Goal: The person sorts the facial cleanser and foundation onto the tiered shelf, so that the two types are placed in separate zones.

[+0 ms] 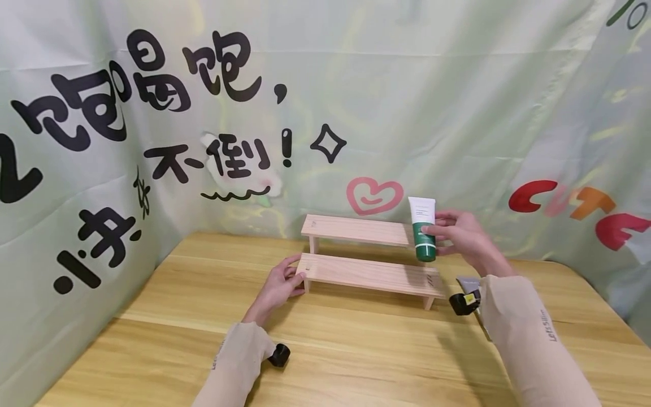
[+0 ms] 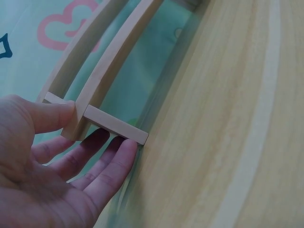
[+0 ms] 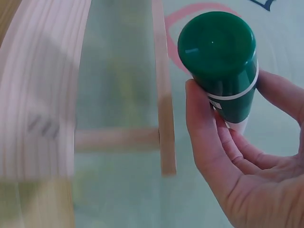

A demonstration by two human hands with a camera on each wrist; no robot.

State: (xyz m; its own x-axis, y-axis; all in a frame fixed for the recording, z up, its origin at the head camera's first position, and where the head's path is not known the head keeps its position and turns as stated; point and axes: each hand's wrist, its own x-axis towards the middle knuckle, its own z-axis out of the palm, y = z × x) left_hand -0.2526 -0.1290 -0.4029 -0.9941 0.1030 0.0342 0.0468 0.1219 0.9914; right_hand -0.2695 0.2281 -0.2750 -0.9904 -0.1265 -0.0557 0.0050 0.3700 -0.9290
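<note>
A two-step wooden shelf (image 1: pixel 366 272) of pale wood stands on the table near the back cloth. My left hand (image 1: pixel 274 287) grips the left end of its lower step; in the left wrist view the thumb lies on the board and the fingertips meet the leg (image 2: pixel 116 124). Above the right end of the upper step, my right hand (image 1: pixel 465 236) holds a squeeze tube (image 1: pixel 422 210), white at the top and green below. Its green cap (image 3: pixel 216 45) points down, with thumb and fingers on opposite sides of the tube.
A grey tube (image 1: pixel 469 284) lies on the wooden table (image 1: pixel 356 350) to the right of the shelf, partly covered by my right sleeve and wrist camera (image 1: pixel 464 303). A pale printed cloth (image 1: pixel 458 113) hangs behind the table and along its left side.
</note>
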